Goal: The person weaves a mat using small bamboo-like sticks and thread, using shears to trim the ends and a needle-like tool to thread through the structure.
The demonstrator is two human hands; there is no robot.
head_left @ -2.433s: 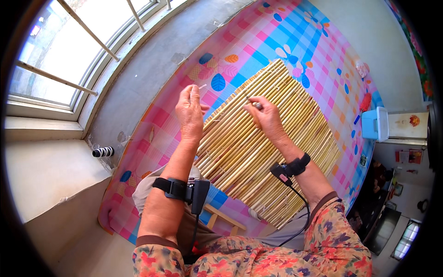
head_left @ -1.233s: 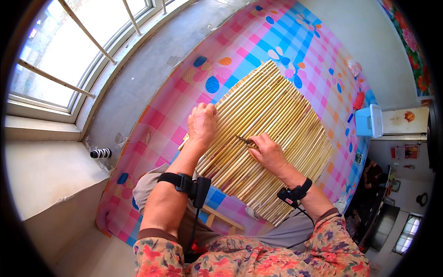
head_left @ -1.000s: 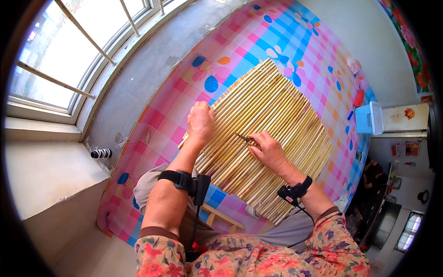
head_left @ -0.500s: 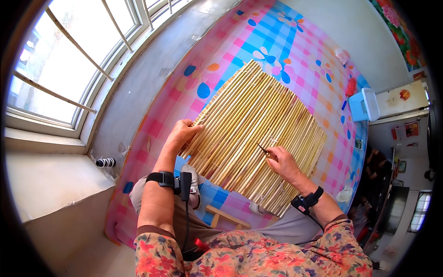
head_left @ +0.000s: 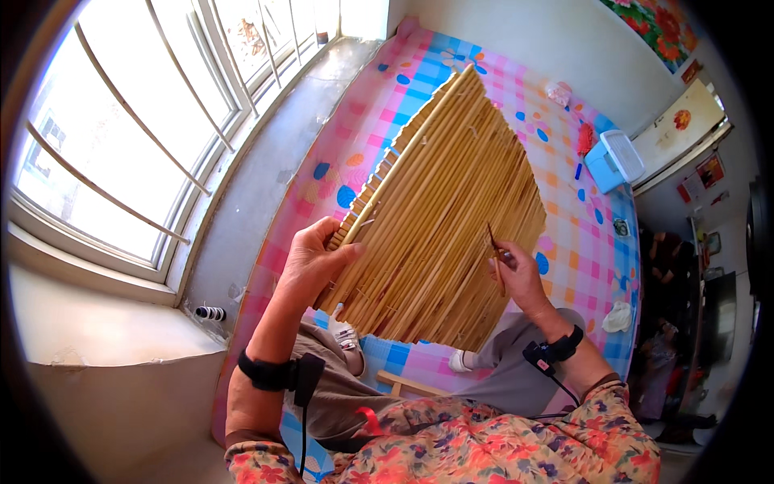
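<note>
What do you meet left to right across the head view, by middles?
Striped roll → left hand, gripping the mat's left edge → stick mat → slim tool → right hand, holding that tool → blue box.

The stick mat (head_left: 435,242) has tipped up, its left edge now pinched by the left fingers (head_left: 347,254); the slim dark tool (head_left: 491,234) in the right fingers (head_left: 516,260) has shifted nearer the mat's right edge and points more forward
</note>
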